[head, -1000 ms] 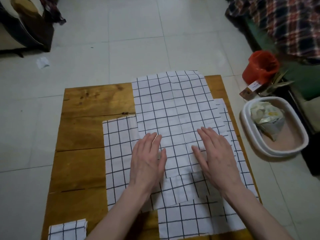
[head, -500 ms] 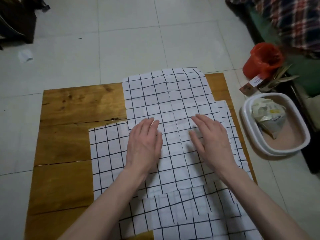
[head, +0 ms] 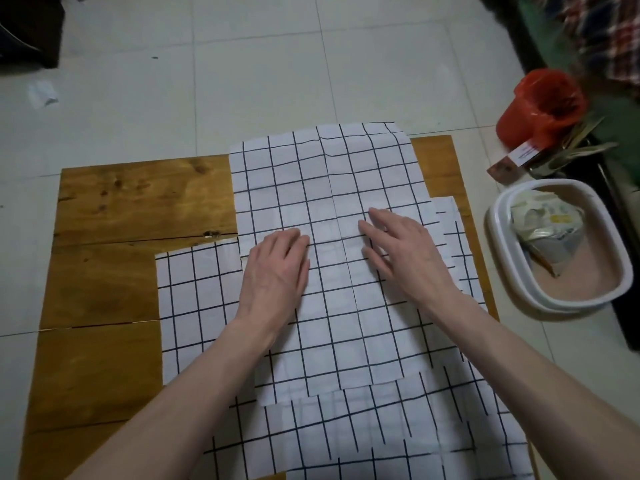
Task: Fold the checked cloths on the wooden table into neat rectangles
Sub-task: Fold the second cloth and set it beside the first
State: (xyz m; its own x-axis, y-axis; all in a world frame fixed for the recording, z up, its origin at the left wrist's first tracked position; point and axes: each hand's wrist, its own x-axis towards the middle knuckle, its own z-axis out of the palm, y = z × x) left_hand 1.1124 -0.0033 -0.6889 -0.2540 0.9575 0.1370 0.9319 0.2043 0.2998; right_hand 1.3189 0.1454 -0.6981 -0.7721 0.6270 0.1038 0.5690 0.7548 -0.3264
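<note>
top checked cloth [head: 322, 188]: thin, limp, slides over the layers beneath | left hand [head: 277, 271] and right hand [head: 405, 251]: flat, fingers straight, pressing, gripping nothing | you'd best pinch its far corners

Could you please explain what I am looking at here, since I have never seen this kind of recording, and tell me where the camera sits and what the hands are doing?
There is no machine: a person works with two bare hands. The single camera is worn on the person's head and looks forward and down. The left hand and the right hand lie flat, fingers fairly straight, on the top checked cloth; neither grips anything. That cloth overlaps other checked cloths on a wooden table; its far edge hangs past the table. On the tiled floor to the right stand a white tub holding a crumpled bag, and a bin lined with an orange bag.
</note>
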